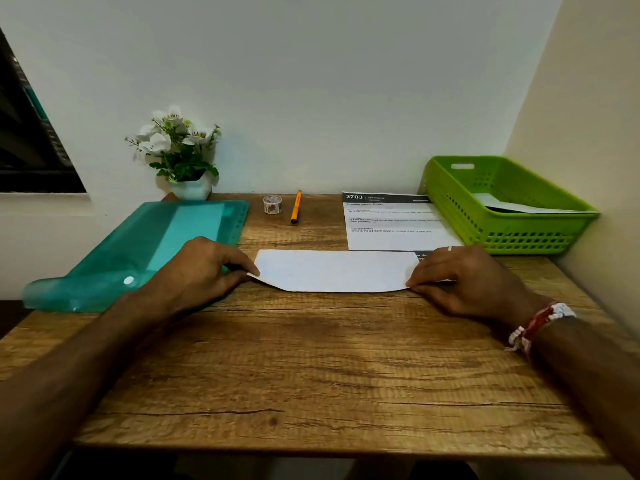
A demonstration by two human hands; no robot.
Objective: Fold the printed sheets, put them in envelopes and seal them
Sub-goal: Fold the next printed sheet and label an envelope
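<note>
A white sheet (332, 271) lies across the middle of the wooden table, folded over with its blank side up and its near edge bowed. My left hand (204, 271) pinches the sheet's left end between thumb and fingers. My right hand (467, 278) pinches its right end the same way. Behind it, a printed sheet (391, 223) with a dark header lies flat. A roll of patterned tape (272, 204) stands at the back.
A teal plastic folder (145, 251) lies at the left, overhanging the table edge. A green basket (502, 202) holding white paper sits at the back right by the wall. An orange pen (296, 206) and a potted white flower (180, 154) are at the back.
</note>
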